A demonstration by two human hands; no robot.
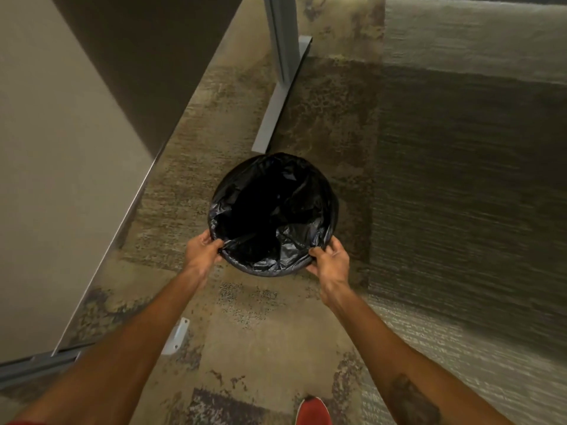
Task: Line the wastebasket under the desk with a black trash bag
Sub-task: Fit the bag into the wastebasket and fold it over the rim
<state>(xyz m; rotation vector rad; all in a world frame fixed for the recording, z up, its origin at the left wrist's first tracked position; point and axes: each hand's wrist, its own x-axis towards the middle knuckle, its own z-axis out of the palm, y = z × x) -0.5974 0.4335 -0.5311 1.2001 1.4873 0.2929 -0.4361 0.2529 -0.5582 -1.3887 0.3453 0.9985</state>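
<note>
A round wastebasket point(270, 271) stands on the carpet in the middle of the view. A black trash bag point(294, 243) sits inside it, crinkled, with its edge folded over the whole rim. My left hand point(201, 251) pinches the bag at the near-left rim. My right hand point(329, 259) pinches the bag at the near-right rim. The basket's walls are mostly hidden under the plastic.
A grey metal desk leg with a long flat foot point(280, 96) stands just beyond the basket. A beige partition wall point(61, 179) runs along the left. A small white bracket point(178, 335) lies on the carpet near me, and a red shoe point(313, 411) shows at the bottom.
</note>
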